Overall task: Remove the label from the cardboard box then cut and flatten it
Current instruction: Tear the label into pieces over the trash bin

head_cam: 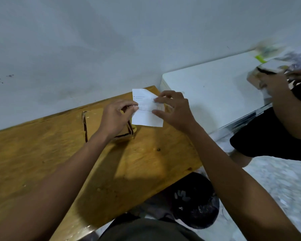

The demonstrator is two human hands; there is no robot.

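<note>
I saw both hands up over the wood tabletop (42,153). Left hand (116,117) had its grip pinched shut on the label's (146,117) left edge; right hand (174,110) pinched the right edge, fingers spread. Label was off the cardboard box (94,122), held just above and to its right, top right corner folded. Box sat on the tabletop near the wall, partly hidden by the left hand. Tabletop's near side lay bare. White tabletop (215,87) butted the right edge; another person's hand (274,84) worked there w/ another box (255,79), blurred.
</note>
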